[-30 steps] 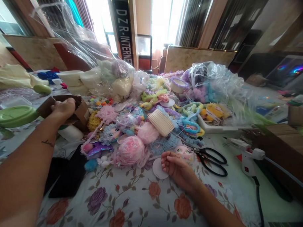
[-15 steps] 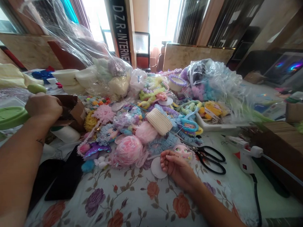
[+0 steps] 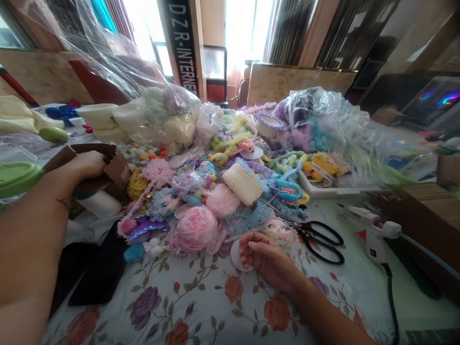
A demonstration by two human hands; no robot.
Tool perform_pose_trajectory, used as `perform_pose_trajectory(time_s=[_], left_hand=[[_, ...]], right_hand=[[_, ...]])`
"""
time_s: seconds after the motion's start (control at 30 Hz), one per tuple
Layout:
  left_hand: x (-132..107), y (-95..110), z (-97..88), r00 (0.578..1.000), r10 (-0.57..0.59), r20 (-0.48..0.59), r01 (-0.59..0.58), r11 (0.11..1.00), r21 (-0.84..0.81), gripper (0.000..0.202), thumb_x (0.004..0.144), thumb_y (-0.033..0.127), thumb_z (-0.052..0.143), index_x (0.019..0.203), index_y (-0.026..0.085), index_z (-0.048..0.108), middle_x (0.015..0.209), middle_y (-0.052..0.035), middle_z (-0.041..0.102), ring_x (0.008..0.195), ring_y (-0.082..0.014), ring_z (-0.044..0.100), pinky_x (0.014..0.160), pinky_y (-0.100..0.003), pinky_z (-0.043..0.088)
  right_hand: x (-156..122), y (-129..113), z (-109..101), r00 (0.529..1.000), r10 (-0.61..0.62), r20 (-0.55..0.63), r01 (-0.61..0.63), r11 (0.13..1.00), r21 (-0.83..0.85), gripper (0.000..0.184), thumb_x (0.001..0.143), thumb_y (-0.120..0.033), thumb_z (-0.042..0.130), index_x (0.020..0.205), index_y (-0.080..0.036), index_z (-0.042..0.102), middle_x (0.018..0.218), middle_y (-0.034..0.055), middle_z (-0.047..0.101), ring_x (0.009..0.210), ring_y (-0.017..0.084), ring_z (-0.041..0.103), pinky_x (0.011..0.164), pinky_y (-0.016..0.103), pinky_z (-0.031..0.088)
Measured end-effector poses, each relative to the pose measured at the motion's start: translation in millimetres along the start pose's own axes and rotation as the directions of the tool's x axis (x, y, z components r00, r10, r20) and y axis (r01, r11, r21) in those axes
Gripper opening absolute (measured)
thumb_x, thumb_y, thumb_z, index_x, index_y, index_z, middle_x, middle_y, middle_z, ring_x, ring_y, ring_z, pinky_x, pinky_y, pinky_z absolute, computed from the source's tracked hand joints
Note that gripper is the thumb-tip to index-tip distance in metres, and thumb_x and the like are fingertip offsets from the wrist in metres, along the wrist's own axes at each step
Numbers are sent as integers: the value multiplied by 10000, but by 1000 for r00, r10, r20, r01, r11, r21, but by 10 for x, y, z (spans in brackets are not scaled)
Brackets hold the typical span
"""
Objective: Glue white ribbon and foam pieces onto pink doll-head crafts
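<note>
My left hand [image 3: 88, 165] reaches into a small brown cardboard box [image 3: 116, 169] on the left; the fingers are hidden inside it. A white spool of thread [image 3: 100, 203] lies just in front of that box. Loosely curled, with nothing visible in its fingers, my right hand [image 3: 265, 257] rests on the flowered cloth. It partly covers a white round disc [image 3: 237, 254]. Right behind it lies a doll face [image 3: 278, 230] with green eyes. Black-handled scissors [image 3: 323, 239] are to its right. A pink fluffy yarn ball [image 3: 196, 229] sits to its left.
A heap of yarn pieces, with a roll of cream ribbon [image 3: 242, 183] on top, fills the middle. A white glue gun [image 3: 375, 238] with its cord stands at the right. Plastic bags [image 3: 326, 114] and a white tray [image 3: 321, 192] lie behind. A black phone [image 3: 95, 273] is front left.
My left hand has moved right and down, from above the box's left side into the box. My right hand has shifted slightly left, its fingers curled a little more over the disc.
</note>
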State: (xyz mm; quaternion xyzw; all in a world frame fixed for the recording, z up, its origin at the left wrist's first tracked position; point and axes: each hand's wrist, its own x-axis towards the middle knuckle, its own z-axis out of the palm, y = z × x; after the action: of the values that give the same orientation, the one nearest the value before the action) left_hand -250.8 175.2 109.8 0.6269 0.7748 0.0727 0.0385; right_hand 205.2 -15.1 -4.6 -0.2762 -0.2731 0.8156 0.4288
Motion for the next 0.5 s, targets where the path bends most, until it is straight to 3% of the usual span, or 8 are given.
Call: perform_pose_trajectory(time_s=[0.13,0.2,0.3,0.37,0.4,0.5], left_hand=[[-22,134,-413,994,-108,6,106,985,133,283,839,71,473,975,-7,707,771,12,650,980,-235,651,941,-398,472],[-125,301,-641,983,-162,-84,176,965,192,319,883,148,514,1108,-2,683,930,2,676,1137,-309,618,954,-413,448],[-459,692,-897,954,-85,-286,153,963,223,639,854,285,629,1454,159,445,1232,0,626,1259,-346,534,973,-404,402],[-781,1011,-944,879,162,-449,-42,963,266,594,910,378,463,1439,109,446,1234,-9,609,1265,-349,519,957,-450,378],[-961,1173,-913,850,265,-454,-148,949,278,597,933,407,323,1422,95,466,1227,-6,594,1280,-349,501,948,-474,360],[-1535,1615,-575,766,496,-409,-495,861,117,488,939,421,496,1313,124,597,1228,-23,629,1198,-301,612,973,-428,439]], right_hand=[[-41,-3,42,999,-18,28,19,998,-53,174,761,-268,788,872,-147,730,770,27,675,649,106,617,596,216,492],[-63,-11,63,999,-34,41,37,996,-85,172,776,-269,772,899,-158,724,775,26,673,659,107,613,604,217,487],[-91,-70,69,986,-168,-4,165,972,-167,243,787,-271,748,1013,-190,709,786,20,672,678,122,611,596,226,479],[-110,-142,47,943,-327,-58,305,920,-245,276,797,-269,723,1065,-211,690,775,10,665,665,125,598,585,231,466],[-122,-178,29,909,-409,-84,371,882,-290,263,809,-271,707,1066,-218,686,771,7,661,664,125,590,590,235,462],[-179,-233,-46,792,-594,-142,462,735,-496,159,855,-289,664,998,-224,688,789,10,654,694,132,584,636,260,470]])
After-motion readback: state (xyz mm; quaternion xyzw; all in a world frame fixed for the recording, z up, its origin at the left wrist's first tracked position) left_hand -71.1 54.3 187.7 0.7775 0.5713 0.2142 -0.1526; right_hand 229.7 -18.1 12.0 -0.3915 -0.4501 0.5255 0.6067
